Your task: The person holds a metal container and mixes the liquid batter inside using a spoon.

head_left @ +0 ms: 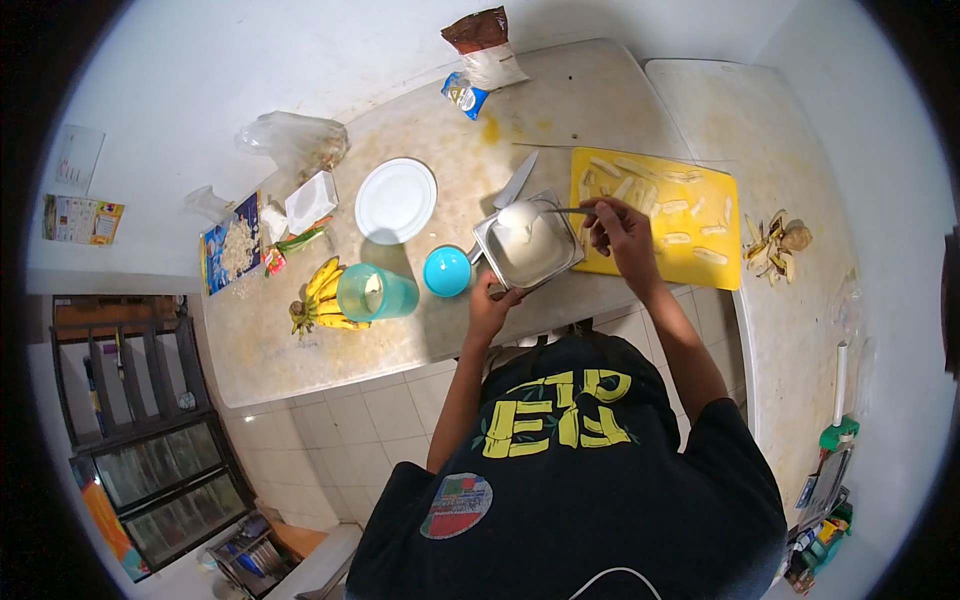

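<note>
My left hand [490, 306] grips the lower left edge of a square metal container [567, 262] holding a smooth off-white mixture. In my right hand [622, 232] is the handle of a spoon [519, 216], its bowl coated in white mixture over the container's far left part. Just left of the container stands a turquoise cup [447, 271]. A knife [517, 180] lies behind the container. Flat strips of sliced banana [677, 239] are spread on a yellow cutting board [727, 270] to the right.
A white plate [396, 201], a turquoise pitcher [390, 294] and bananas [322, 292] sit on the left. Beyond are a plastic bag [292, 140] and a bag of white powder [490, 52]. Peels [770, 248] lie on the right, and the table's front edge [300, 388] is near my body.
</note>
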The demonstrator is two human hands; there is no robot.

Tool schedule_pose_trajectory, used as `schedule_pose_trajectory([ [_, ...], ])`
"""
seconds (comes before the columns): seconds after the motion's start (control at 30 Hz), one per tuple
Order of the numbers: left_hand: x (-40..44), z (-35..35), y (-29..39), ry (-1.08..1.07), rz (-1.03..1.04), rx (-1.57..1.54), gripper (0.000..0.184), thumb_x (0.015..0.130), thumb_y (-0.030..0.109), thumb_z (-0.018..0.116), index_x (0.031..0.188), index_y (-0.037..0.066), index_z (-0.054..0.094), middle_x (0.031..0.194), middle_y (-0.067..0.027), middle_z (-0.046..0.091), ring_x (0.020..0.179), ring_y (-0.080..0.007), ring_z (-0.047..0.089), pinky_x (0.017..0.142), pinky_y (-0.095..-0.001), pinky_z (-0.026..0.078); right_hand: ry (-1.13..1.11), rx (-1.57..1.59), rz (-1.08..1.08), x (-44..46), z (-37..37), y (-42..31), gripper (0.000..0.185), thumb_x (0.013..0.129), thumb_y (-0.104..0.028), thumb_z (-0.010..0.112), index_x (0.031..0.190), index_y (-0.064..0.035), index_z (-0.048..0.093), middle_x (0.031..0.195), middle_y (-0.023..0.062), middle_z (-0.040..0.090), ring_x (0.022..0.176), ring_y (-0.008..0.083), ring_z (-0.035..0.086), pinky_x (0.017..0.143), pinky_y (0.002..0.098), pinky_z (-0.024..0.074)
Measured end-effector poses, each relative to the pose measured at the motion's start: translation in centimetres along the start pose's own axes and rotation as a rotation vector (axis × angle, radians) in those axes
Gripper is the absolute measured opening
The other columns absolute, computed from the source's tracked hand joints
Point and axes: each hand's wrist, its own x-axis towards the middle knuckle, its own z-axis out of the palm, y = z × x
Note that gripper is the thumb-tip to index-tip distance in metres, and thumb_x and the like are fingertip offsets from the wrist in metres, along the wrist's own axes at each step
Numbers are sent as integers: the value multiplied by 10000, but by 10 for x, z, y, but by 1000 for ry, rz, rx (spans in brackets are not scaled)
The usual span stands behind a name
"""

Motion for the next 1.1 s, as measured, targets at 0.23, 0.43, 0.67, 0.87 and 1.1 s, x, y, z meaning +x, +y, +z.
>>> schedule_pose_trajectory([
  [0.23, 1, 2, 1, 13, -7, -21, 270, 867, -17, 741, 1028, 22, 528, 1027, -90, 646, 903, -242, 705, 745, -358, 642, 1, -74, -334, -6, 14, -101, 249, 1047, -166, 534, 1124, 10, 693, 835, 34, 669, 638, 40, 545, 536, 186, 397],
  [0.43, 0, 4, 5, 33, -17, -28, 266, 864, -15, 745, 1012, 21, 527, 1025, -95, 653, 900, -248, 709, 743, -358, 642, 60, -175, -442, -12, 15, -95, 234, 1050, -128, 514, 1109, 18, 688, 821, 57, 674, 638, 71, 566, 573, 221, 449],
  [0.67, 3, 5, 2, 22, -2, -32, 288, 868, -15, 742, 1053, 19, 524, 1033, -98, 652, 912, -244, 712, 739, -355, 641, 72, -536, -315, -11, -21, 97, 194, 1002, -86, 570, 1117, 1, 699, 853, 75, 710, 663, 113, 611, 609, 258, 493],
  [0.87, 0, 8, 11, 6, -23, -15, 281, 871, -13, 741, 1059, 9, 533, 1059, -100, 653, 924, -239, 705, 763, -351, 638, 145, -743, -378, 2, -24, 111, 155, 965, -105, 620, 1060, -21, 710, 876, 151, 727, 745, 266, 715, 663, 355, 544],
  [1.1, -1, 11, 12, -11, 15, 62, 289, 866, -17, 741, 1078, 5, 545, 1004, -92, 670, 884, -200, 705, 747, -323, 616, 93, -867, -284, 7, -21, 134, 221, 976, -185, 605, 1037, 4, 703, 851, 185, 705, 710, 300, 701, 650, 382, 537],
])
